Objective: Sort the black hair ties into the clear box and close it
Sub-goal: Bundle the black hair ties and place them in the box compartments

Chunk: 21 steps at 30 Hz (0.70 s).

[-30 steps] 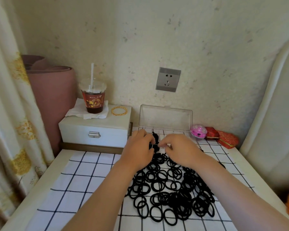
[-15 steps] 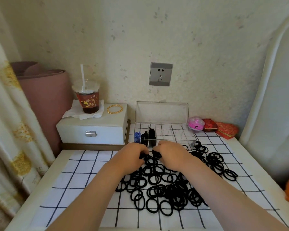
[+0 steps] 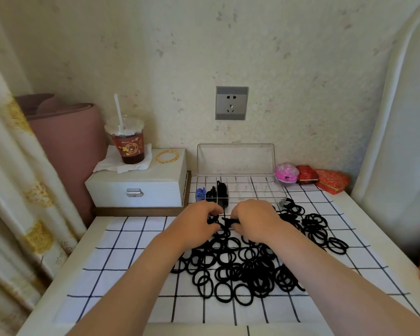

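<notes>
Both hands stayed put, fingers [image 3: 212,215] pinching black hair ties [image 3: 228,221] between them.

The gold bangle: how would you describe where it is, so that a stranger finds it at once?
Look at the white drawer box left of the clear box. On its top, right of the iced drink cup, lies the gold bangle. It is the only shiny gold ring; the hair ties are black.
</notes>
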Each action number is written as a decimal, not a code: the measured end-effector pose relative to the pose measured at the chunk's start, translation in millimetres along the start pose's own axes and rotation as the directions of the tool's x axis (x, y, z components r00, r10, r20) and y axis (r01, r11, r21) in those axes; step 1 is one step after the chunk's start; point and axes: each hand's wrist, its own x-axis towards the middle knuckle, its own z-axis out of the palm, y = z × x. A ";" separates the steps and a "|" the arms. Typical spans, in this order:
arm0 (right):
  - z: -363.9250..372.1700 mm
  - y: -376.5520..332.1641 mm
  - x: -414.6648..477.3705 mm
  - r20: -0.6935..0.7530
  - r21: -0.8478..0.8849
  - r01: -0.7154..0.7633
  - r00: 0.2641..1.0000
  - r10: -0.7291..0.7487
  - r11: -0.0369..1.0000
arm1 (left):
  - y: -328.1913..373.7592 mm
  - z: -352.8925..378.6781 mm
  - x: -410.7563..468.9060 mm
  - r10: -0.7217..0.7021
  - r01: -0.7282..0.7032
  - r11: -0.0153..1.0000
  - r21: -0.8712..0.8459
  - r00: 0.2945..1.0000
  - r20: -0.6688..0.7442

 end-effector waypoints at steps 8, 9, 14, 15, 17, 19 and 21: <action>-18.2 7.8 -1.6 0.132 0.710 -0.114 0.991 0.027 0.695 | 8.7 -9.8 3.8 -0.120 0.120 0.926 -0.357 0.993 0.022; -20.7 7.5 -3.6 0.174 0.766 -0.143 0.985 0.012 0.627 | 10.9 -12.0 3.6 -0.140 0.136 0.899 -0.416 0.990 0.022; -23.9 4.6 -4.8 0.255 0.920 -0.239 0.967 -0.011 0.311 | 13.0 -19.9 1.3 -0.211 0.194 0.819 -0.540 0.977 0.030; -26.1 2.8 -4.4 0.250 0.923 -0.241 0.968 0.007 0.300 | 12.8 -21.8 1.2 -0.225 0.205 0.816 -0.541 0.974 0.030; -26.0 -1.9 -1.3 0.212 0.910 -0.222 0.975 0.068 0.350 | 10.0 -26.6 1.2 -0.255 0.221 0.817 -0.532 0.967 0.010; -20.2 -5.7 2.4 0.081 0.825 -0.158 0.983 0.163 0.543 | 2.7 -32.3 0.9 -0.276 0.223 0.844 -0.489 0.960 -0.039; -10.7 -7.9 6.6 -0.117 0.598 -0.042 0.983 0.139 0.801 | -8.7 -37.2 -0.9 -0.285 0.230 0.884 -0.406 0.956 -0.078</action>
